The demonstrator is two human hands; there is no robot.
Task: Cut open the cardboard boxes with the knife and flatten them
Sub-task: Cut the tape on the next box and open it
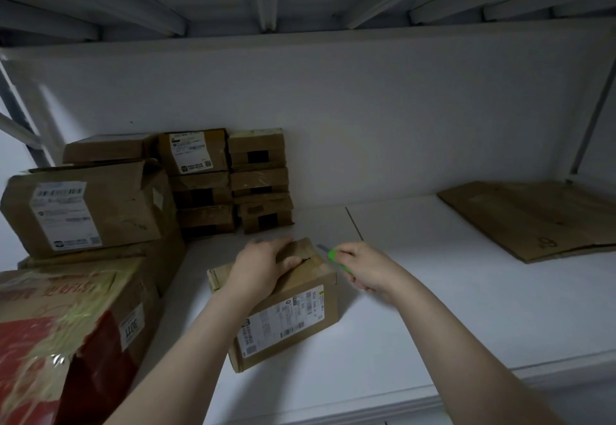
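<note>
Small brown cardboard box with white shipping label (293,308): at the centre of the white shelf (450,308), label face toward the camera. Taped top largely hidden under the left hand (263,266), which lies across it, fingers curled over the far edge; a dark slit shows beside the thumb. Contents not visible.

Green-handled utility knife (335,256): handle mostly buried in the right hand (365,269), which grips it in a fist. Its long axis runs from near right to far left, the short grey blade pointing at the box's far top corner; contact cannot be judged.

Stacked small brown boxes (230,181): against the back wall, closed.

Large labelled brown box (100,211): left.

Red-printed carton (66,324): lower left, cropped, blurred.

Flattened brown cardboard (533,221): far right, cut off.
</note>
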